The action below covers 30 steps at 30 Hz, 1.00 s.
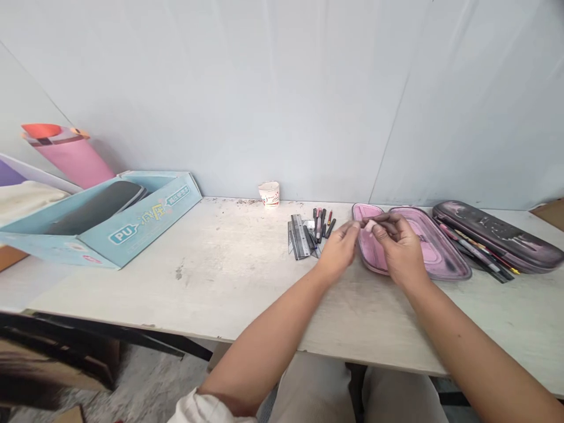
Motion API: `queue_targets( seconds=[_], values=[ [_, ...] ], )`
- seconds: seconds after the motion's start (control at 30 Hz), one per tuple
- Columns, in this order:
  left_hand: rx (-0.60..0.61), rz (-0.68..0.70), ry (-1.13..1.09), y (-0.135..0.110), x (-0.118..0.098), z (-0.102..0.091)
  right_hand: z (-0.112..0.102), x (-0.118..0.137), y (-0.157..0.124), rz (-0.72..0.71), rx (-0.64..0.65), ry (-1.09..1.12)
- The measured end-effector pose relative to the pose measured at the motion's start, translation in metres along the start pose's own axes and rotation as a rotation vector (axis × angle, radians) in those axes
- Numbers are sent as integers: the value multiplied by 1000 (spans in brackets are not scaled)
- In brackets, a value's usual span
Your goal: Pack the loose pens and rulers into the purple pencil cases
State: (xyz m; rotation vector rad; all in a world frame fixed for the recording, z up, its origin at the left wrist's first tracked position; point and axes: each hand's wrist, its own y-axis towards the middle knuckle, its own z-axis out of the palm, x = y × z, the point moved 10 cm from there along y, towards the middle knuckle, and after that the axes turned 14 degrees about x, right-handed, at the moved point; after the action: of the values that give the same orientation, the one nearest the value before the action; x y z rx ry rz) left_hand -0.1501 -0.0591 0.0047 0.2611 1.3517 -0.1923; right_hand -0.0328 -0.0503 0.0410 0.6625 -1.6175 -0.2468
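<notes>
Over an open pink pencil case [445, 267], my two hands meet with their fingertips close together. My right hand [404, 249] is closed in a pinch around a small pale pink piece [370, 225], too small to name. Beside it, my left hand [338, 251] is also closed, its fingers pinched at the same spot; what they hold, if anything, is hidden. Left of the case lie several rulers [301, 236] and a group of pens [319, 223]. A dark, closed pencil case [497, 232] rests to the right, with more pens [480, 249] along its front.
A white paper cup [269, 195] stands against the wall. At the left, a light blue box [145, 229] holds a dark grey case [101, 205]. Behind it leans a pink container [74, 155]. The table's front edge [220, 339] runs just above my lap.
</notes>
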Motion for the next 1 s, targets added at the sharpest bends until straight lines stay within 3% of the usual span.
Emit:
queue_targets(
  seconds=[0.07, 0.1, 0.2, 0.27, 0.37, 0.57, 0.73, 1.0],
  values=[
    [-73, 81, -110, 4, -9, -25, 5, 15, -1, -75, 28, -412],
    [-158, 138, -174, 4, -14, -45, 18, 20, -2, -117, 100, -633],
    [-458, 293, -425, -8, -22, -109, 71, 14, -13, -238, 442, -1126],
    [-588, 318, -582, -15, -17, -138, 94, 6, -21, -282, 594, -1285],
    [-724, 309, -740, -25, -8, -162, 106, 3, -16, -271, 617, -1319],
    [-767, 329, -806, -27, -4, -168, 130, 8, 14, -164, 523, -1238],
    [-748, 335, -809, -26, -3, -163, 157, -3, 22, -75, 570, -1329],
    [-676, 350, -651, -20, -13, -155, 153, -6, 19, -98, 576, -1427]
  ],
)
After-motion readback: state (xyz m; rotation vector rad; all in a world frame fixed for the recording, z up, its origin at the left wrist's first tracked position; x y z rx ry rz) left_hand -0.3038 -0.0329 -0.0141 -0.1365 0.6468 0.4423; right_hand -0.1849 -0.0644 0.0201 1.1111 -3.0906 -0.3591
